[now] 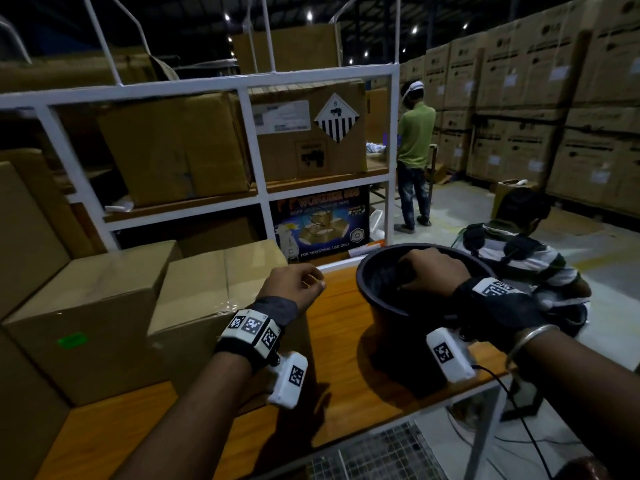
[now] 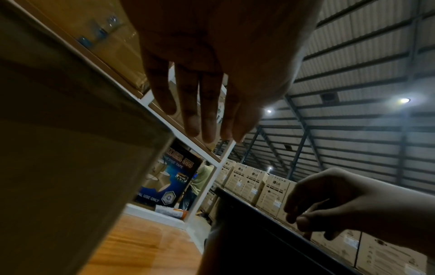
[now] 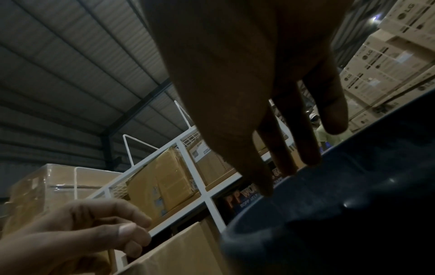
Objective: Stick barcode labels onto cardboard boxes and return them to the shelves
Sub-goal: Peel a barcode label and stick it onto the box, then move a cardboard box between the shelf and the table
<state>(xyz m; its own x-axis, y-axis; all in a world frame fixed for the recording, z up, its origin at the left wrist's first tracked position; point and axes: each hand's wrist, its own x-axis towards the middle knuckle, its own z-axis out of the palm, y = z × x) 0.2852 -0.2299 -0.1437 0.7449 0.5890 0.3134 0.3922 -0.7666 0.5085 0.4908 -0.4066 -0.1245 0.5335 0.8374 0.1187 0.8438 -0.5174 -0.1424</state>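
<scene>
Two sealed cardboard boxes stand side by side on the left of the wooden table (image 1: 346, 358): the nearer box (image 1: 221, 282) and a left box (image 1: 86, 306) with a small green sticker. My left hand (image 1: 311, 282) hovers over the nearer box's right edge, fingers loosely bent, and the left wrist view shows that hand (image 2: 200, 115) holding nothing. A black bucket (image 1: 362, 275) sits on the table to the right. My right hand (image 1: 419, 268) reaches down into it, with the fingers (image 3: 289, 145) extended over the bucket (image 3: 329, 214). I see no label in any view.
A white metal shelf frame (image 1: 256, 84) behind the table holds more cardboard boxes and a printed tape carton (image 1: 318, 223). One person sits close on the right (image 1: 519, 251); another stands further back (image 1: 414, 150). Tall carton stacks (image 1: 554, 98) line the right side.
</scene>
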